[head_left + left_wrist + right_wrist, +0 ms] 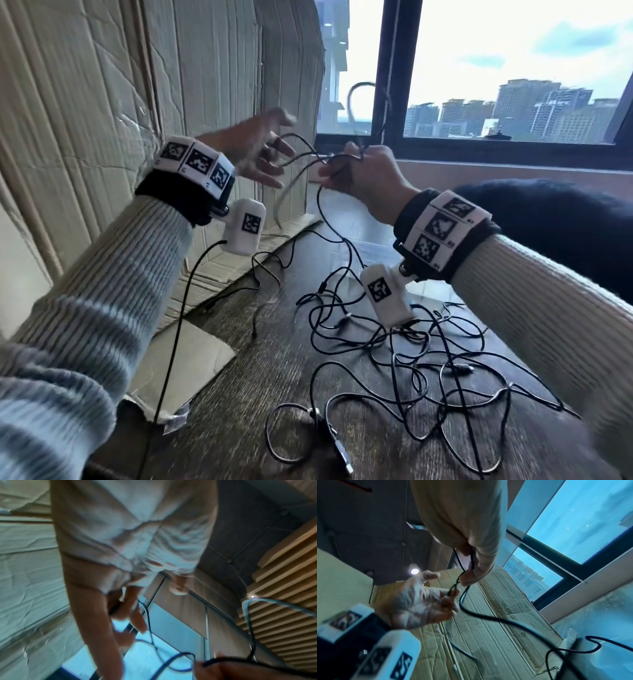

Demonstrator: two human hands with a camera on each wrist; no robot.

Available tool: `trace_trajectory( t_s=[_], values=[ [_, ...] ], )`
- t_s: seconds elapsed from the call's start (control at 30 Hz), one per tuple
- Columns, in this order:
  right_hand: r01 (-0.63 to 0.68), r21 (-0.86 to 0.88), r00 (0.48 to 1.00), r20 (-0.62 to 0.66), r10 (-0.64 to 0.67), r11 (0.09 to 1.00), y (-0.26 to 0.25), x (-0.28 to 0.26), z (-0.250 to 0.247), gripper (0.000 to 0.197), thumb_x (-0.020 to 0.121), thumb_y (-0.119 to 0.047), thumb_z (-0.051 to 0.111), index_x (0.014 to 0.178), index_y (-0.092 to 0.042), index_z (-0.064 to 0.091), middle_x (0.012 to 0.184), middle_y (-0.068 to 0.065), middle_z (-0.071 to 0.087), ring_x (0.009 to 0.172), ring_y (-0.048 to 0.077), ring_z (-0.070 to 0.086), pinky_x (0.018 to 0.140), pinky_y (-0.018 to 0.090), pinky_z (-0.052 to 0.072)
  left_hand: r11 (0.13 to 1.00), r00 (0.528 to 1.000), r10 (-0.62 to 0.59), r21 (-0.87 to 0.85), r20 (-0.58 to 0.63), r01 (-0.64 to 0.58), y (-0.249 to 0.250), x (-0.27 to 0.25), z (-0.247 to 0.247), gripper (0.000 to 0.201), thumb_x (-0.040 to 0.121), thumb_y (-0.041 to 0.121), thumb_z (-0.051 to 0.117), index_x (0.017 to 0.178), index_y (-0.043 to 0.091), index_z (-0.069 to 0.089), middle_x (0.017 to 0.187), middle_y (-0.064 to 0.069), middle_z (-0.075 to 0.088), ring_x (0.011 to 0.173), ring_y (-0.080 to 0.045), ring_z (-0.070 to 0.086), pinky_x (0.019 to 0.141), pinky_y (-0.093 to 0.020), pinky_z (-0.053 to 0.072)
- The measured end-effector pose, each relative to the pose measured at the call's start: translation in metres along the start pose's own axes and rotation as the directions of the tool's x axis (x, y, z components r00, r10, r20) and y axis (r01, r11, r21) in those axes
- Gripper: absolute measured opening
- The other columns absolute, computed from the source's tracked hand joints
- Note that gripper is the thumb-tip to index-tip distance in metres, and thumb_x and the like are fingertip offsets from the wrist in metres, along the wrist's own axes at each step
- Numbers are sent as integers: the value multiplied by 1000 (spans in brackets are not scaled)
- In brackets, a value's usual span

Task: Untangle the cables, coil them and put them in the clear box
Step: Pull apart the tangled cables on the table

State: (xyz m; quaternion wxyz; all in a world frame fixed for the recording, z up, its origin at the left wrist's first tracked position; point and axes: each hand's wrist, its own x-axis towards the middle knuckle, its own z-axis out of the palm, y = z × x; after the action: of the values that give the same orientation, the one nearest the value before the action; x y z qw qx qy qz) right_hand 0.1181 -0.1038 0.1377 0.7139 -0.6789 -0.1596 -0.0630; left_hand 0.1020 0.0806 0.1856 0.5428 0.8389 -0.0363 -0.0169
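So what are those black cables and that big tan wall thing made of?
The black cables look rubber- or plastic-coated: thin, matte, bending into loose loops on the table, with one pinched in the right hand. The plugs at their ends look partly metal, though they are small. The tan wall looks like corrugated cardboard: ribbed lines, creases and torn, taped edges.

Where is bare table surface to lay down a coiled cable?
Free: the dark table strip between the flattened cardboard and the cable tangle. Crowded: under the right hand, where loops spread toward the near edge.
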Motion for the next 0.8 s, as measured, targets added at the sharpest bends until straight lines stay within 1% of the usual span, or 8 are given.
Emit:
trace_trajectory(
  t_s=[0.1, 0.17, 0.23, 0.33, 0.47, 0.57, 0.67, 0.8],
  values=[
    [64, 31, 998, 1, -64, 997, -12, -4, -1, 27, 102, -12, 41, 78, -9, 52, 75, 3, 60, 50, 1, 63, 54, 13, 51, 994, 977, 64, 78, 205, -82, -8, -2, 28, 119, 29, 77, 77, 124, 10, 50, 114, -9, 53, 99, -21, 63, 83, -37, 58],
    [67, 145, 997, 34, -72, 987, -20, -6, -3, 25, 100, -7, 43, 77, -8, 53, 74, 3, 59, 55, 2, 63, 65, 17, 56, 982, 959, 91, 134, 269, -131, -11, 1, 47, 111, 23, 69, 84, 114, 11, 56, 117, -8, 58, 100, -19, 65, 85, -35, 57],
    [27, 294, 997, 62, -47, 955, -27, -5, -6, 17, 98, -4, 46, 84, 1, 55, 79, 11, 63, 68, 16, 67, 84, 33, 58, 976, 958, 116, 146, 264, -159, -12, 5, 62, 80, 51, 60, 83, 110, 11, 59, 118, -3, 60, 100, -16, 66, 84, -32, 57],
    [33, 296, 997, 54, -52, 954, -36, -6, -10, 8, 96, -2, 51, 96, 5, 55, 94, 17, 66, 80, 25, 69, 81, 34, 59, 993, 971, 109, 15, 213, -114, -12, 11, 66, 21, 94, 27, 56, 99, 7, 56, 98, -3, 59, 83, -18, 68, 74, -34, 60],
    [33, 444, 998, 35, -54, 895, -41, -8, -27, 11, 98, -3, 47, 89, -1, 53, 91, 20, 60, 82, 34, 63, 67, 39, 60, 991, 988, 94, -103, 121, -82, 3, 1, 49, 23, 103, 22, 36, 88, 11, 48, 76, 0, 53, 75, -17, 66, 75, -43, 59],
    [70, 173, 997, -39, -64, 982, -27, -1, -36, 1, 90, -8, 53, 90, -9, 53, 85, 7, 55, 74, 20, 58, 66, 30, 56, 951, 988, 155, -272, 1, -149, 16, -6, 37, 27, 104, 24, 31, 86, 11, 47, 72, 1, 51, 71, -18, 66, 66, -40, 60],
    [-10, -185, 999, -46, 1, 983, -8, -3, -42, 21, 95, -5, 48, 114, -3, 56, 84, -1, 52, 75, 14, 56, 49, 15, 51, 944, 971, 151, -265, -188, -198, 23, -8, 26, 25, 104, 24, 31, 93, 9, 47, 74, 1, 48, 59, -11, 56, 56, -23, 54],
    [-238, -691, 898, 112, 426, 683, 30, -21, -39, 34, 93, -14, 59, 122, 2, 54, 105, 19, 59, 98, 27, 59, 69, 34, 58, 965, 897, 184, -100, -403, -243, 22, 0, 1, 30, 104, 27, 34, 82, 11, 48, 65, 1, 51, 51, -9, 48, 56, -26, 46]
  ],
)
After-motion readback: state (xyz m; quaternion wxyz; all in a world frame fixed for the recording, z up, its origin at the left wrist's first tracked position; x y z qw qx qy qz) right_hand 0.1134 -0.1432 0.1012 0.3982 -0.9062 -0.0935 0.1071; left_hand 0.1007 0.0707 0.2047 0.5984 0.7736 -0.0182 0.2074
